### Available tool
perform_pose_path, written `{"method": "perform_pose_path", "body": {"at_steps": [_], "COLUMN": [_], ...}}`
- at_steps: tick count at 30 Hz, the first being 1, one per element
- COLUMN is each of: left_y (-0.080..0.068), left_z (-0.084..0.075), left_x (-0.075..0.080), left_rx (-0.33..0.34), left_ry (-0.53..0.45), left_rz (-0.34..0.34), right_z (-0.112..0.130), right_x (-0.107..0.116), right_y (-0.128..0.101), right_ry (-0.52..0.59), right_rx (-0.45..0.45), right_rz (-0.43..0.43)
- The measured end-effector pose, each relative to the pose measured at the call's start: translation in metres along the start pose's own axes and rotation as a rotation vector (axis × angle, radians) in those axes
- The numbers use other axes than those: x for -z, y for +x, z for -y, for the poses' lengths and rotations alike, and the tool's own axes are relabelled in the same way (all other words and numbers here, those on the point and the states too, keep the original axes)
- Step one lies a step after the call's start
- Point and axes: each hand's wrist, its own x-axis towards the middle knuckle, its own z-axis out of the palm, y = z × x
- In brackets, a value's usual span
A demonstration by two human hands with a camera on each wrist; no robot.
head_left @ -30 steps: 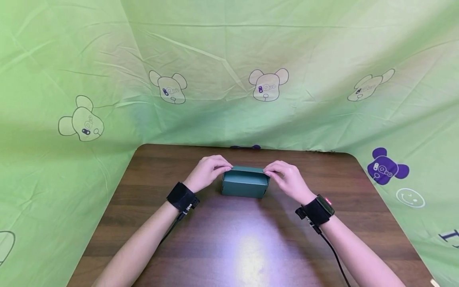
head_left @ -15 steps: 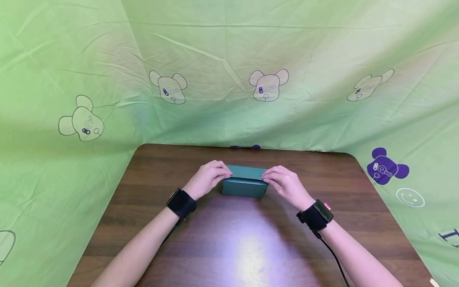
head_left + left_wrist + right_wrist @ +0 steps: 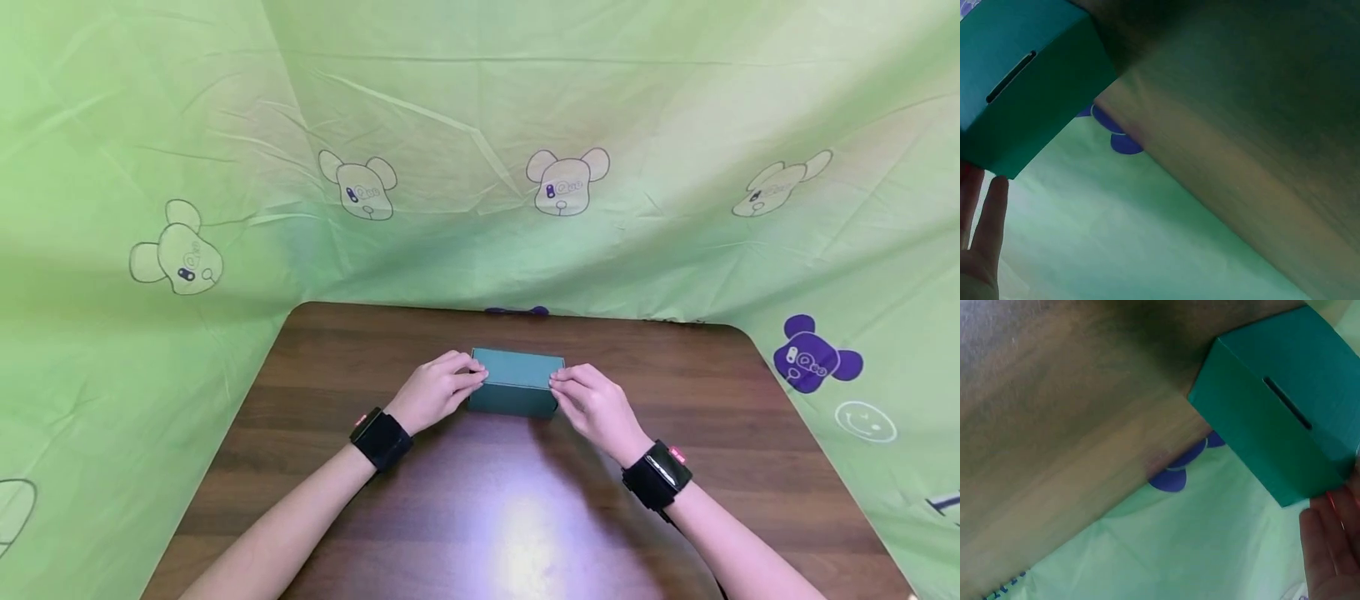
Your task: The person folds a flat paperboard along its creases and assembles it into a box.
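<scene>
A dark green cardboard box (image 3: pixel 513 402) sits on the table with its flat lid (image 3: pixel 519 367) down over the top. My left hand (image 3: pixel 435 390) pinches the lid's front left corner between thumb and fingertips. At the front right corner, my right hand (image 3: pixel 600 408) does the same. A narrow slot (image 3: pixel 1011 77) shows in the box in the left wrist view, and another slot (image 3: pixel 1287 403) in the right wrist view. Both wrist views show long fingers (image 3: pixel 992 215) at the box edge; the thumbs are out of sight there.
The brown wooden table (image 3: pixel 360 342) has rounded far corners. Behind it and along both sides hangs a green cloth (image 3: pixel 450 242) printed with bear heads. Each wrist wears a black strap (image 3: pixel 382 439) with a device on it.
The lid stood raised at the back with the box open; both hands have brought it forward and down, and it now covers the top. The head view has shifted slightly.
</scene>
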Motion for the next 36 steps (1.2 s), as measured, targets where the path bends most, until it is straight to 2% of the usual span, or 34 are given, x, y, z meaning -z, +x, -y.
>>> {"method": "perform_pose_path", "body": {"at_steps": [5, 7, 9, 12, 15, 17, 19, 20, 22, 24, 25, 29, 31, 33, 36], "left_y": [0.008, 0.011, 0.012, 0.014, 0.015, 0.015, 0.015, 0.015, 0.016, 0.018, 0.019, 0.024, 0.023, 0.021, 0.016], "left_z": [0.006, 0.007, 0.007, 0.005, 0.003, 0.002, 0.002, 0.002, 0.003, 0.004, 0.005, 0.003, 0.0, -0.004, -0.011], "left_x": [0.002, 0.004, 0.005, 0.004, 0.002, 0.001, 0.001, 0.001, 0.003, 0.005, 0.006, 0.007, 0.006, 0.003, -0.004], "left_rx": [-0.016, 0.017, 0.073, 0.218, 0.442, 0.604, 0.735, 0.786, 0.843, 0.848, 0.838, 0.778, 0.745, 0.685, 0.547], "left_ry": [0.069, 0.036, -0.028, -0.187, -0.368, -0.465, -0.594, -0.65, -0.747, -0.79, -0.77, -0.604, -0.542, -0.482, -0.355], "left_rz": [-0.024, 0.004, 0.043, 0.102, 0.115, 0.106, 0.117, 0.13, 0.158, 0.175, 0.173, 0.143, 0.14, 0.153, 0.187], "right_z": [-0.007, -0.009, -0.009, -0.009, -0.009, -0.011, -0.013, -0.014, -0.016, -0.016, -0.015, -0.012, -0.009, -0.006, -0.002], "right_x": [0.001, 0.003, 0.003, 0.002, -0.001, -0.004, -0.005, -0.005, -0.005, -0.002, 0.0, 0.002, 0.0, -0.004, -0.012], "right_y": [0.006, 0.008, 0.009, 0.009, 0.009, 0.01, 0.012, 0.013, 0.016, 0.02, 0.022, 0.025, 0.022, 0.018, 0.008], "right_ry": [-0.038, -0.035, -0.004, 0.063, 0.205, 0.377, 0.555, 0.624, 0.723, 0.72, 0.694, 0.535, 0.433, 0.337, 0.207], "right_rx": [0.05, 0.029, -0.031, -0.2, -0.454, -0.624, -0.757, -0.806, -0.853, -0.843, -0.827, -0.734, -0.657, -0.56, -0.416], "right_rz": [-0.034, -0.014, 0.007, 0.039, 0.086, 0.149, 0.206, 0.231, 0.271, 0.282, 0.281, 0.248, 0.223, 0.206, 0.193]}}
